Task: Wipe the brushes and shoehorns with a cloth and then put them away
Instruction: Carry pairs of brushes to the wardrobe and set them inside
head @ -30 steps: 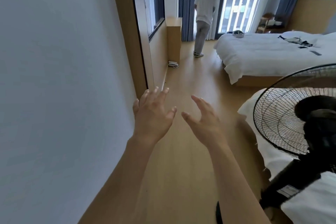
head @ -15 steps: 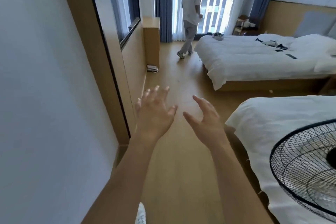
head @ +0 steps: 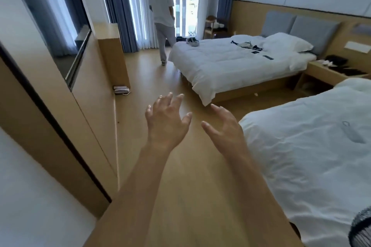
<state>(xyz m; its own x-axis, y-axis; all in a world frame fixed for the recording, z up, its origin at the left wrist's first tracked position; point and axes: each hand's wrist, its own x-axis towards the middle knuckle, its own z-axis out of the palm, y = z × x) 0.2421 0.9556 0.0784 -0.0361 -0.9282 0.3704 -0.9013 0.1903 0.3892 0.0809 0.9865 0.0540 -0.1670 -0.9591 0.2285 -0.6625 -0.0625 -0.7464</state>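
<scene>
Head view, then: I see my left hand and right hand raised side by side at the centre of the frame, apart from each other, fingers spread and slightly crooked, holding nothing. Below them lies a smooth wooden floor, matt and pale brown.

No brush, shoehorn or cloth can be identified anywhere in this view, so I cannot give their direction, their long axis, or say which hand is nearer. That missing relation is what the coming move depends on; I judge the task not yet begun and the present step to be finding the things.

At right, a near bed with a soft, creased white quilt fills the lower right, just beside my right forearm. A far bed at upper right carries small dark items, too small to name. A low wooden nightstand at the right edge holds dark objects, likewise unclear.

At left, a plain white wall and wood-framed panel run diagonally. A second person stands at the window, upper centre, between blue curtains.
</scene>
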